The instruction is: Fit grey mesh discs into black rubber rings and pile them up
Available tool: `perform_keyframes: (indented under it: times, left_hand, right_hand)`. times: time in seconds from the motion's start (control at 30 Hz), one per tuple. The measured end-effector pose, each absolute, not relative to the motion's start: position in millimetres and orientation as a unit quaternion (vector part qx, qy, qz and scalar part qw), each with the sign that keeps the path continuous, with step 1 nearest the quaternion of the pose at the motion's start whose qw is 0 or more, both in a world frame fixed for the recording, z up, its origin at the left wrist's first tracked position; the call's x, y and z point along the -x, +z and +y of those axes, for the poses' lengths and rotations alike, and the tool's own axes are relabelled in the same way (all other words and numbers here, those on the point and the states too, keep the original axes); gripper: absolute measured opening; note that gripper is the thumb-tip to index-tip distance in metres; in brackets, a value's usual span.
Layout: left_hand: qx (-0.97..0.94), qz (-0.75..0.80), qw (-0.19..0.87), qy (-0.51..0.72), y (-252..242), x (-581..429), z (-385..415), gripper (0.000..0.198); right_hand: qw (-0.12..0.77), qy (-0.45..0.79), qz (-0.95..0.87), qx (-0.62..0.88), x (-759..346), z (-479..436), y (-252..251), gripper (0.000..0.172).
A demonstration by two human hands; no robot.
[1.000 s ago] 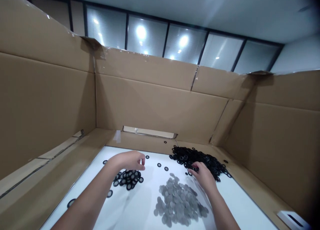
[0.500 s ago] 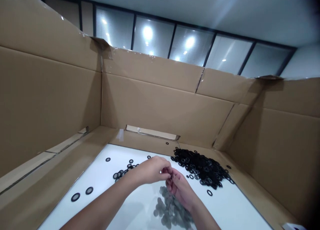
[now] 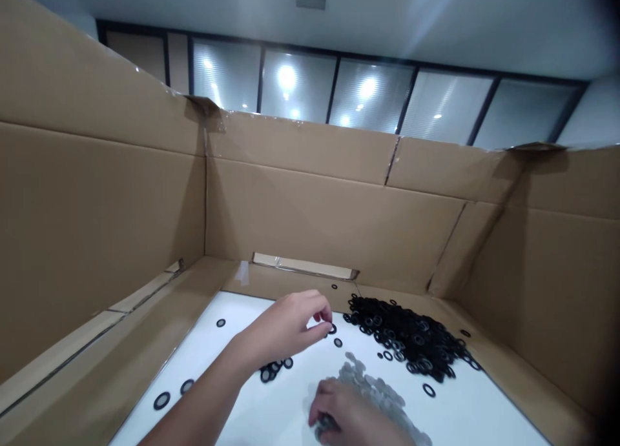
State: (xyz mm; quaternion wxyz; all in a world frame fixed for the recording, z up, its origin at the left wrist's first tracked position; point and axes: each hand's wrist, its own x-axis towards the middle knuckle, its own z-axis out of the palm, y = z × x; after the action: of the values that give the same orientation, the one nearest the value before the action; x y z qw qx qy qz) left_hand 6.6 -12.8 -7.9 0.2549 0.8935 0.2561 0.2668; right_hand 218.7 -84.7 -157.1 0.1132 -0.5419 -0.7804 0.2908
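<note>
My left hand [image 3: 303, 320] hovers over the far middle of the white board [image 3: 465, 414], its thumb and forefinger closed on a black rubber ring [image 3: 333, 329]. Just below its fingertips lies a black ring with a grey centre [image 3: 338, 343]. My right hand [image 3: 346, 410] is down at a pile of thin grey discs [image 3: 375, 388], with fingers curled round a disc at the pile's near left side. Under my left forearm more grey-centred black rings [image 3: 271, 370] sit in a cluster, partly hidden.
A large heap of black rings [image 3: 411, 339] covers the far right of the board. Single rings lie about, such as a ring [image 3: 429, 390] at right and a grey-centred ring [image 3: 162, 401] at left. Tall cardboard walls [image 3: 310, 213] stand round the board.
My hands, which met at the fingertips, have come apart. The right hand has moved down toward me onto the grey discs; the left stays near its place with a black ring. The view has tilted slightly.
</note>
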Motion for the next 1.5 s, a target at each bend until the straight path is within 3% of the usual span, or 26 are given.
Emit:
perform_keyframes:
  times: [0.23, 0.47, 0.6, 0.7, 0.8, 0.97, 1.23, 1.5]
  left_hand:
    - [-0.887, 0.251, 0.283, 0.265, -0.7, -2.0, -19.3, 0.013]
    - [-0.833, 0.279, 0.341, 0.334, 1.0, -0.4, -13.4, 0.013]
    - [-0.781, 0.268, 0.395, 0.403, -1.3, -2.5, -7.9, 0.017]
    - [-0.708, 0.248, 0.466, 0.469, -3.9, -6.3, -3.5, 0.023]
    - [-0.626, 0.238, 0.520, 0.531, -3.8, -10.7, -3.0, 0.029]
    - [-0.536, 0.184, 0.575, 0.591, -1.4, -14.9, -9.3, 0.037]
    - [-0.536, 0.139, 0.573, 0.604, 0.2, -12.3, -17.8, 0.033]
    - [-0.585, 0.150, 0.566, 0.562, 7.6, -3.2, -20.5, 0.030]
  right_hand:
    - [0.115, 0.276, -0.786, 0.541, -217.4, -81.6, -148.7, 0.022]
    - [0.181, 0.365, -0.713, 0.570, -220.3, -87.3, -147.7, 0.016]
    - [0.339, 0.388, -0.682, 0.519, -218.2, -77.7, -111.8, 0.011]
    - [0.503, 0.375, -0.639, 0.444, -214.6, -68.0, -65.0, 0.024]
    - [0.584, 0.311, -0.615, 0.429, -204.6, -62.1, -21.0, 0.034]
    - [0.621, 0.223, -0.611, 0.437, -176.8, -56.4, 10.9, 0.037]
    - [0.657, 0.173, -0.609, 0.409, -170.4, -45.8, 5.9, 0.033]
    - [0.584, 0.210, -0.657, 0.427, -168.6, -54.6, 14.3, 0.034]
